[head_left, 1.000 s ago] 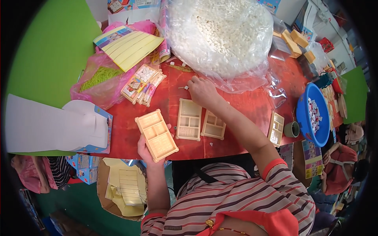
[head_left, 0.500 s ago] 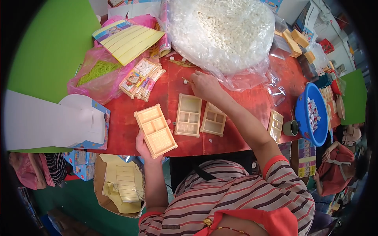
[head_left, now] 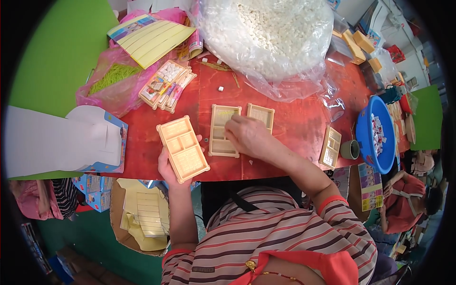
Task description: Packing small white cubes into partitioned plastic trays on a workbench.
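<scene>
My left hand (head_left: 167,167) grips a beige plastic tray (head_left: 183,148) divided into compartments and holds it tilted above the table's near edge. Two similar trays lie on the red table to its right. Over the middle tray (head_left: 219,134) my right hand (head_left: 249,135) reaches down, its fingers bent together at the lower compartments; whatever they pinch is hidden. A little yellow-green stuff shows in that tray's top compartment. The tray beside it (head_left: 261,113) is partly covered by my right hand.
A big clear bag of white pieces (head_left: 266,42) fills the back. Filled trays (head_left: 166,85) are stacked left, by a pink bag of green strands (head_left: 116,78). At right stand another tray (head_left: 330,147), a dark cup (head_left: 350,149) and a blue basin (head_left: 376,137).
My right hand has come from the table beyond the trays back toward me, over the middle tray. Yellow-green bits now show in that tray. My left hand still holds its tray.
</scene>
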{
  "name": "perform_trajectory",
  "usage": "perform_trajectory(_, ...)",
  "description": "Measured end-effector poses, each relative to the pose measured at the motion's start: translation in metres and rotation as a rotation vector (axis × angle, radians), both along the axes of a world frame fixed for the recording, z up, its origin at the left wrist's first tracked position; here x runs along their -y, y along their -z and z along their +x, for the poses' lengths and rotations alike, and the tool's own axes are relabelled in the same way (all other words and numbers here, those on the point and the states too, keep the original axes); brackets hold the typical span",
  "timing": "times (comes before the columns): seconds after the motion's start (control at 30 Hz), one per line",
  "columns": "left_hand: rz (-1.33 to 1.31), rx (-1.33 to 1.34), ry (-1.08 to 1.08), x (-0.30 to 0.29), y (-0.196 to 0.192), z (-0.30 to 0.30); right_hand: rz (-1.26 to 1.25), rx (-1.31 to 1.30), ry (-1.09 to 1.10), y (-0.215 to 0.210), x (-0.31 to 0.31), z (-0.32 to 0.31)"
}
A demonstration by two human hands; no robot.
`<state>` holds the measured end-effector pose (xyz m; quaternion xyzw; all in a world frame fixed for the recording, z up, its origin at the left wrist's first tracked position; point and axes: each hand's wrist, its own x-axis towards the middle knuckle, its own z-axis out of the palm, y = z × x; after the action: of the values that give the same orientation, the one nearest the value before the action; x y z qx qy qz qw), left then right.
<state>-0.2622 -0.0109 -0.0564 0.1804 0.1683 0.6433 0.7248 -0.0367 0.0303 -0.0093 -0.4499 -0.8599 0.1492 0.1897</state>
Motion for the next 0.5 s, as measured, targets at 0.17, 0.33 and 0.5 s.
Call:
perform_trajectory(0.17,0.005,0.004,0.008,0.001,0.0,0.0,0.139,0.102,0.147,0.006,-0.046,0.012)
perform_trajectory(0.33,0.014,0.013,0.025,0.0,0.0,-0.001,0.103,0.118,0.041,0.016,-0.047,0.011)
perform_trajectory(0.5,0.021,0.028,0.056,-0.001,0.0,-0.003,0.144,0.133,0.088,0.013,-0.048,0.007)
